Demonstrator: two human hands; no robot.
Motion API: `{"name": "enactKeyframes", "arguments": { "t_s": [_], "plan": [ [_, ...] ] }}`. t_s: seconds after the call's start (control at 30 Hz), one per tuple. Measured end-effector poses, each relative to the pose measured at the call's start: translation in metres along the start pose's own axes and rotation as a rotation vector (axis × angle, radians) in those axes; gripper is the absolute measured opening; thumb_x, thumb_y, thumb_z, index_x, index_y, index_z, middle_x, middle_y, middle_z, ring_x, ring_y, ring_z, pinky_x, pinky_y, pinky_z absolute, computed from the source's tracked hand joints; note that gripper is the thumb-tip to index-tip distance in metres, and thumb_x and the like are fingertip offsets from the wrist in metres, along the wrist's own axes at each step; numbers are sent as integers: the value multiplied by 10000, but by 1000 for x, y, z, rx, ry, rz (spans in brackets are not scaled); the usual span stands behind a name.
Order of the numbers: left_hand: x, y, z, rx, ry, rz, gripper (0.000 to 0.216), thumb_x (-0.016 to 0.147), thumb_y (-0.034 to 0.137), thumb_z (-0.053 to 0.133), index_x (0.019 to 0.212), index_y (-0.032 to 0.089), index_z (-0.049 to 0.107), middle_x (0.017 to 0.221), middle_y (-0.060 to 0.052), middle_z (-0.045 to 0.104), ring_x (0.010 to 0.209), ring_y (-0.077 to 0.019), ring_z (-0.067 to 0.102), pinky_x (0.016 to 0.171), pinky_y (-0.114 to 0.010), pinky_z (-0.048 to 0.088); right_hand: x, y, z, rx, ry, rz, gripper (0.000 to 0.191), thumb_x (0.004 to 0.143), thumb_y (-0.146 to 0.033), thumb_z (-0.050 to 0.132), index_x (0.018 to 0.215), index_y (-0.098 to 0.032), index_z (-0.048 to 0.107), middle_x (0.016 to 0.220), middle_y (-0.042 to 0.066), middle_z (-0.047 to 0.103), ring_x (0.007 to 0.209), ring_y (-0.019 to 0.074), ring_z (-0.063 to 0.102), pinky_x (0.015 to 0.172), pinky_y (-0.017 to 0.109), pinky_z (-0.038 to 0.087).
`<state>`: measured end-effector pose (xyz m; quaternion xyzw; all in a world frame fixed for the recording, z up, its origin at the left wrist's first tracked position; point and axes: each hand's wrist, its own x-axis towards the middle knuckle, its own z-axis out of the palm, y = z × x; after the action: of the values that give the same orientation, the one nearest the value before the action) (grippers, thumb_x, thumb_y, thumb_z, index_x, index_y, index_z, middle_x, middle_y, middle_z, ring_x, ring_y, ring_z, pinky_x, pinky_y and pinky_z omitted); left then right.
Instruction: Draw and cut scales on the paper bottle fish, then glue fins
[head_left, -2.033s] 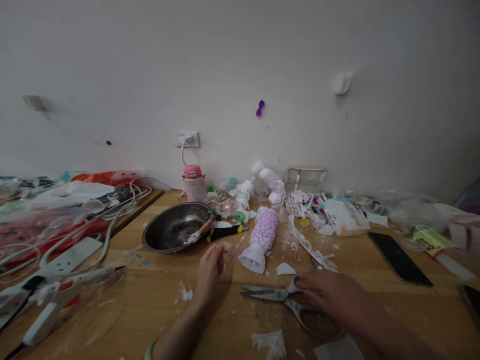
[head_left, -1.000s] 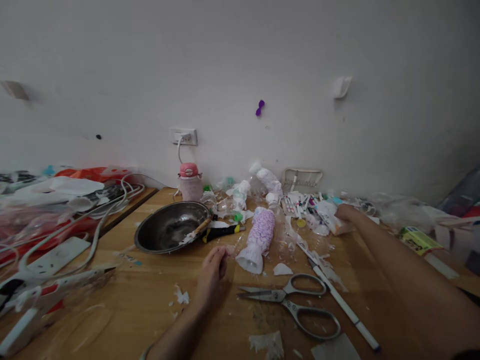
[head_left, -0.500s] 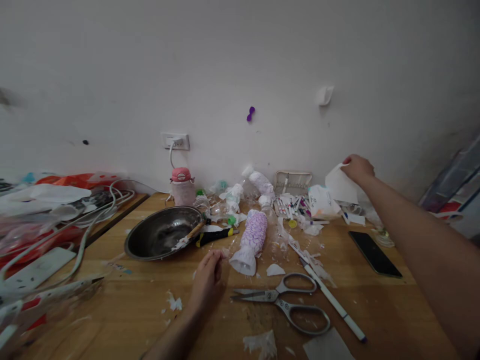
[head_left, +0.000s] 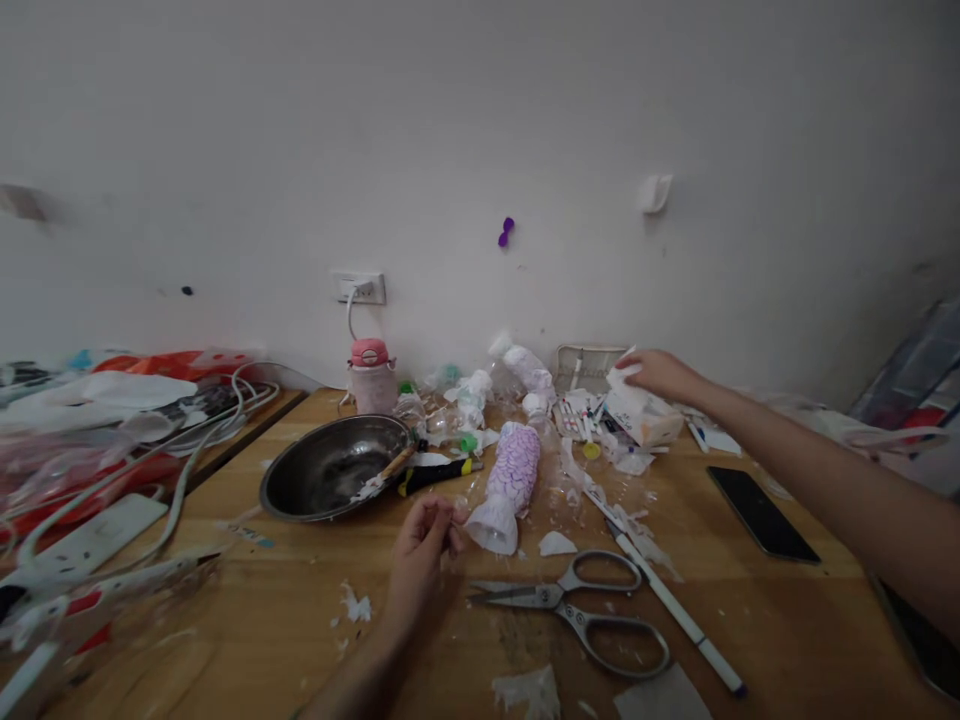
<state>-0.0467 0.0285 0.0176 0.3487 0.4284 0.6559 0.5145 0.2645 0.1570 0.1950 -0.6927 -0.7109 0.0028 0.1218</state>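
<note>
My right hand point(head_left: 660, 375) pinches a white tissue point(head_left: 622, 374), just above a soft tissue pack point(head_left: 646, 418) at the back right. My left hand point(head_left: 424, 545) hovers low over the table with its fingers curled together; whatever may be between them is too small to make out. Close to its fingertips lies a bottle-shaped piece point(head_left: 514, 468) covered in white with purple scale markings, its flared white end point(head_left: 493, 526) toward me. Grey-handled scissors point(head_left: 559, 597) lie in front, with a white marker point(head_left: 679, 610) to their right.
A dark metal bowl point(head_left: 300, 482) with a stick across its rim stands left, a yellow-black cutter point(head_left: 439, 476) beside it. Behind are a pink-lidded bottle point(head_left: 371, 378) and scattered markers point(head_left: 581, 415). A phone point(head_left: 761, 512) lies right; cables and plastic bags point(head_left: 67, 470) crowd the left.
My right hand has moved left and slightly down with the tissue, which now looks bunched rather than hanging as a sheet. My left hand stays near the scaled piece, its fingers shifted slightly.
</note>
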Motion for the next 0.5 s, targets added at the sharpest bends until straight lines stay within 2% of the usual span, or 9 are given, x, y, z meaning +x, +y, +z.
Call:
{"name": "enactKeyframes", "arguments": {
  "t_s": [0.1,0.17,0.2,0.27,0.37,0.43,0.5],
  "plan": [
    [-6,4,0,-5,-10,62,319,612,441,770,765,182,665,648,-9,678,534,-120,565,568,-245,468,-34,-29,16,20,-101,-176,400,837,-220,560,1221,-140,635,1237,107,657,1084,246,625,919,302,464],
    [-13,5,2,-16,-36,69,314,636,430,762,825,185,706,677,-24,695,609,-151,603,656,-279,492,-62,-47,22,24,-141,-302,401,852,-223,530,1235,-160,629,1264,105,640,1154,244,585,969,308,430],
    [-18,5,3,-10,-54,63,310,653,430,753,848,191,717,699,-30,703,637,-163,615,683,-291,496,-76,-54,24,-5,-159,-414,385,870,-211,488,1218,-144,638,1237,127,650,1150,257,582,970,334,426],
    [-29,7,9,45,-117,43,293,691,431,730,875,203,731,769,-43,718,679,-180,630,717,-307,497,-103,-68,26,-23,-178,-535,372,897,-164,402,1156,-138,668,1116,139,690,1062,255,611,909,354,449],
    [-42,14,22,168,-336,10,297,729,446,701,900,205,737,806,-64,716,729,-209,638,733,-320,492,-135,-81,32,15,-162,-667,341,844,-73,427,1062,-144,679,964,120,696,951,243,612,822,340,457],
    [-45,25,34,235,-477,34,323,752,457,680,943,200,724,903,-87,705,798,-222,629,749,-319,482,-149,-88,38,76,-91,-726,291,842,-47,422,971,-163,657,908,95,676,896,223,596,776,323,454],
    [-41,41,48,251,-576,78,355,782,481,642,975,186,689,908,-84,679,802,-217,609,750,-317,472,-158,-94,41,157,22,-758,232,863,-52,414,879,-175,610,848,71,643,827,196,580,725,296,452]
  ]
}}
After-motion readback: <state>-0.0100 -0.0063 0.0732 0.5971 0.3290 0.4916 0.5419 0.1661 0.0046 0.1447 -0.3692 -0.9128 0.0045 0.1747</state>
